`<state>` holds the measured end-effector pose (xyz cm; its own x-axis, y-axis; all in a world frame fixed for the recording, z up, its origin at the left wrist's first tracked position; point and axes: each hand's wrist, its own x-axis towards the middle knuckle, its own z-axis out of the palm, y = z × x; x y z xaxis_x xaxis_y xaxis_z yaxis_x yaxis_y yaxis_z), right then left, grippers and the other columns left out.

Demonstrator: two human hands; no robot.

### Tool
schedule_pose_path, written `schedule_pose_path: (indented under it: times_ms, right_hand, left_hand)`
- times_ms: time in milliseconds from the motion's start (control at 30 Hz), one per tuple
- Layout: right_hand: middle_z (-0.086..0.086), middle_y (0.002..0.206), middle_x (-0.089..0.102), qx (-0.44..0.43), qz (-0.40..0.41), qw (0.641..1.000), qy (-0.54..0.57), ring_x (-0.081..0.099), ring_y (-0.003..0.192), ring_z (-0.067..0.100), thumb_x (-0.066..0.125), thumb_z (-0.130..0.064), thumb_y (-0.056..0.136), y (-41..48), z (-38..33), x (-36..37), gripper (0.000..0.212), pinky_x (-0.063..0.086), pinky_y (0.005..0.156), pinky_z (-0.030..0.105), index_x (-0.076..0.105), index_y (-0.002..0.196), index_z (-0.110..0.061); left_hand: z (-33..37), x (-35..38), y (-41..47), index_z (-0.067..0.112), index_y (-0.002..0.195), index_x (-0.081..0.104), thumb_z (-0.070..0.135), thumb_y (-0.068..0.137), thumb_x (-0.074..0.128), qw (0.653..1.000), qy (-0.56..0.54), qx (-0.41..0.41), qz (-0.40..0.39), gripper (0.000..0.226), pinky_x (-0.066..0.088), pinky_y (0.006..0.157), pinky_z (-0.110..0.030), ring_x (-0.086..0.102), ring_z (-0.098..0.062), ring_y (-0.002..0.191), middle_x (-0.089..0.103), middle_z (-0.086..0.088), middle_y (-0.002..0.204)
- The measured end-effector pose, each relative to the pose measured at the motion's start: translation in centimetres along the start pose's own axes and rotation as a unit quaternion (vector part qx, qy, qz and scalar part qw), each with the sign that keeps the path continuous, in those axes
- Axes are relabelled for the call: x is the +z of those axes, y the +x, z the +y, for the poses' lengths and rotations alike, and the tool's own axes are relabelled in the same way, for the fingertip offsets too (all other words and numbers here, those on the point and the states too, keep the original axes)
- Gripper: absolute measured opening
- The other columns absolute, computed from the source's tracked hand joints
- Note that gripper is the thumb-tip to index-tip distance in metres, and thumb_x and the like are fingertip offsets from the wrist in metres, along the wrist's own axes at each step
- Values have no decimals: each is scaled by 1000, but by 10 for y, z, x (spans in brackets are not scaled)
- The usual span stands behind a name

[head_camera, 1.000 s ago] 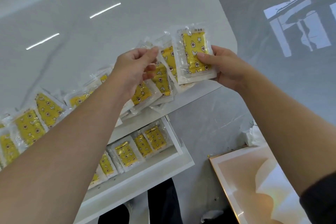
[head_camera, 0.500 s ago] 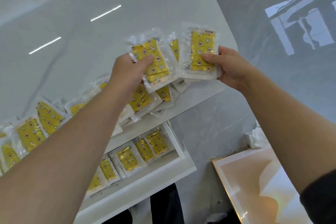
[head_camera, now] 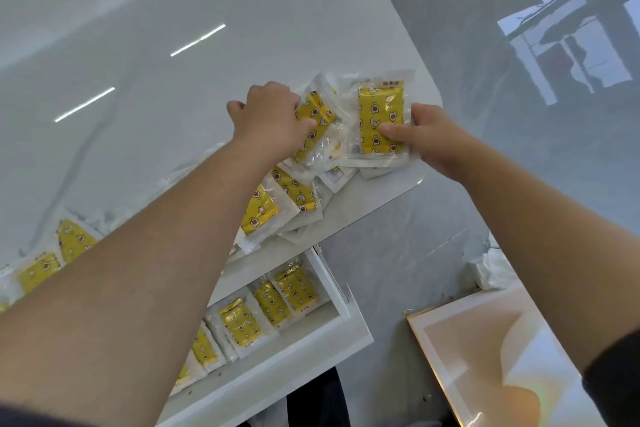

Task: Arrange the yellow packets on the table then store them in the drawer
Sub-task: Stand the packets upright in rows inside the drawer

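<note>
Open white drawer (head_camera: 304, 336) nearest the viewer, smooth flat front panel, pulled out below the table edge; inside it a row of yellow packets in drawer (head_camera: 266, 305), clear crinkly plastic sleeves with a yellow printed insert, lying flat side by side and overlapping. Beyond the drawer, glossy white table (head_camera: 173, 87) with a rounded corner, ceiling light strips reflecting on it. Along the table's near edge above the drawer a loose overlapping row of the same packets (head_camera: 277, 198), star and moon print, running off to the left behind the forearm. Left hand (head_camera: 273, 118) reaches in past the drawer, palm down, fingers curled and pressed onto a tilted packet (head_camera: 313, 125) in the pile near the table corner; clamped or just pressing, cannot tell. Right hand (head_camera: 426, 135) at the table corner, thumb on top and fingers under, pinching an upright packet (head_camera: 379, 121), rectangular, white sealed border, apparently resting on others beneath it. Hands apart, packets between them. Right of the drawer, grey marbled floor (head_camera: 485, 45) and a shiny peach-toned panel (head_camera: 485, 357).
</note>
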<state>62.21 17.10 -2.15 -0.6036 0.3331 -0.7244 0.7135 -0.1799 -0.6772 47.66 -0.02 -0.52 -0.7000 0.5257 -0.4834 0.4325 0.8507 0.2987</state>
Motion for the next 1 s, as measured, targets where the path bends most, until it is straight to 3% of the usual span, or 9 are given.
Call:
schedule_pose_path:
  times_ms: [233,300,367,467,533,633,800,900,1000]
  right_hand:
    - [3,113,70,-15,32,999,-3,69,101,20,65,-15,91,-1,6,6,22,52,97,44,63,112,-15]
    - [5,117,69,-20,26,999,19,68,105,20,64,-12,91,-6,7,4,31,51,98,43,61,121,-10]
    - [6,121,67,-37,7,997,67,66,109,21,60,-10,93,-16,9,1,33,51,98,40,58,126,-8]
    - [4,120,68,-64,-20,985,156,66,110,21,54,-8,94,-36,8,0,30,51,98,38,57,124,-11]
    - [8,125,65,-68,-41,974,210,64,114,24,54,-11,92,-50,5,1,37,50,99,39,54,129,-8]
    - [14,135,58,-47,-79,963,254,59,121,30,67,-20,82,-75,5,7,62,49,99,43,46,138,-3]
    - [12,123,66,-12,-106,953,284,66,108,27,92,-31,52,-126,45,44,86,57,82,36,57,126,-7]
    - [13,125,65,10,-71,945,318,66,110,28,92,-33,52,-155,97,81,89,57,84,39,56,129,-7]
    - [17,130,61,46,-62,939,335,61,116,33,78,-27,74,-180,139,126,71,55,89,44,51,135,-2]
  left_hand:
    - [9,-7,14,14,57,37,27,89,58,999,-23,11,40,40,23,75,-33,40,-22,75,39,0,72]
    - [8,-13,9,4,64,49,24,87,59,995,-74,54,45,32,32,64,-29,43,-23,72,47,-7,77]
    - [6,-22,-2,-1,83,63,23,86,63,983,-154,89,39,24,44,68,-31,54,-23,80,60,-10,91]
    - [1,-36,-26,13,95,71,21,86,68,945,-317,74,-27,12,56,82,-34,68,-16,89,71,-2,98]
    - [-3,-44,-41,18,93,71,17,86,68,904,-414,49,-89,7,58,77,-34,72,-17,87,74,-1,93]
    - [-9,-52,-64,8,97,69,10,86,65,845,-502,20,-182,13,59,66,-30,73,-17,80,75,-3,86]
    - [-29,-27,-123,1,102,66,9,87,61,787,-573,-16,-229,17,60,71,-32,71,-18,76,73,-8,87]
    - [-54,17,-177,7,90,68,9,87,63,776,-584,-59,-231,6,59,71,-31,72,-18,76,74,-6,83]
    - [-84,70,-231,14,90,70,15,86,67,786,-575,-104,-202,6,57,82,-40,72,-23,88,75,-7,92]
